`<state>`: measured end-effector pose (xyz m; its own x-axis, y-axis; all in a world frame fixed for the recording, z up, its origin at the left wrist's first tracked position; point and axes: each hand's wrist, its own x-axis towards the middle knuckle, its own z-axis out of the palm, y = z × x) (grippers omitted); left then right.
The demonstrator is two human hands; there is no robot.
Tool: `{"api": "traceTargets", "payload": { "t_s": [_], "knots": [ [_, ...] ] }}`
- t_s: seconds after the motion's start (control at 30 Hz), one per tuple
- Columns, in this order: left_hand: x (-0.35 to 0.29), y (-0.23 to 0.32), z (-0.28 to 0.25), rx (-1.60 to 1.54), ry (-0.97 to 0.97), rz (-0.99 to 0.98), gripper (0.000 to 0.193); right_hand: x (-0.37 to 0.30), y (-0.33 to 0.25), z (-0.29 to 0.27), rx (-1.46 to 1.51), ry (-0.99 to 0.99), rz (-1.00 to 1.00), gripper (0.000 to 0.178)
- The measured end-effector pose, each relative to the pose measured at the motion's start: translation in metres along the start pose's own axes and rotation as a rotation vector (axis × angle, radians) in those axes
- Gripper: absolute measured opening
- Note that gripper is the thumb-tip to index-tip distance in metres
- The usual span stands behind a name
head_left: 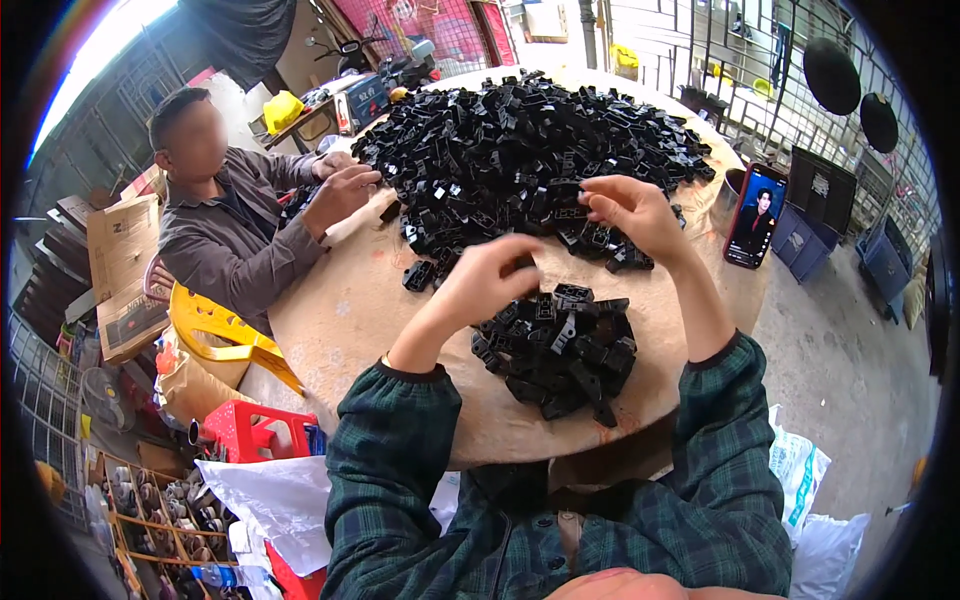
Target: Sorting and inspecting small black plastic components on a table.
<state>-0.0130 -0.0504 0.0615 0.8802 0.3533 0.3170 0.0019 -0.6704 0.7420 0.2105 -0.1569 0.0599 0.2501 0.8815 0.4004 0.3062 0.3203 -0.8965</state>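
I see the left hand (490, 275) pinching a small black plastic clip (524, 263); the right hand (630, 210) is curled, contents unclear. Risk, I judge: a wrist brushing the near heap of black plastic clips (560, 350) could push pieces off the round wooden table (350, 310).

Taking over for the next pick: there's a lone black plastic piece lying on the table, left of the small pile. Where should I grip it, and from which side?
Probably from above, pinching across the short sides of the lone black piece. It lies flat on bare round table, clear of the small pile. The left hand is nearest; its finer shape is too small to tell.

Two piles black plastic parts (520, 140) — one phone (755, 216).
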Motion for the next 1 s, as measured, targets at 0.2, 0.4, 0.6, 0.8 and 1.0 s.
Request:
{"api": "traceTargets", "payload": {
  "t_s": [0.2, 0.4, 0.6, 0.8, 1.0],
  "knots": [
    [0.011, -0.008, 0.010, 0.273, -0.328, 0.027, 0.023, -0.005, 0.026, 0.000, -0.864, -0.049, -0.269, 0.032],
    [0.061, -0.050, 0.040, 0.490, 0.003, 0.293, 0.021, -0.010, 0.041, 0.017, -1.171, -0.099, -0.178, 0.035],
    [0.079, -0.058, 0.054, 0.818, 0.002, 0.288, 0.011, -0.002, 0.046, 0.010, -1.125, -0.011, -0.168, 0.013],
    [0.072, -0.054, 0.052, 0.838, 0.090, 0.395, 0.014, -0.003, 0.057, 0.007, -1.136, 0.021, -0.382, 0.023],
    [0.047, -0.046, 0.032, 0.090, 0.317, -0.091, 0.026, 0.000, 0.038, 0.016, -0.700, 0.239, -0.448, 0.034]
  ]
}}
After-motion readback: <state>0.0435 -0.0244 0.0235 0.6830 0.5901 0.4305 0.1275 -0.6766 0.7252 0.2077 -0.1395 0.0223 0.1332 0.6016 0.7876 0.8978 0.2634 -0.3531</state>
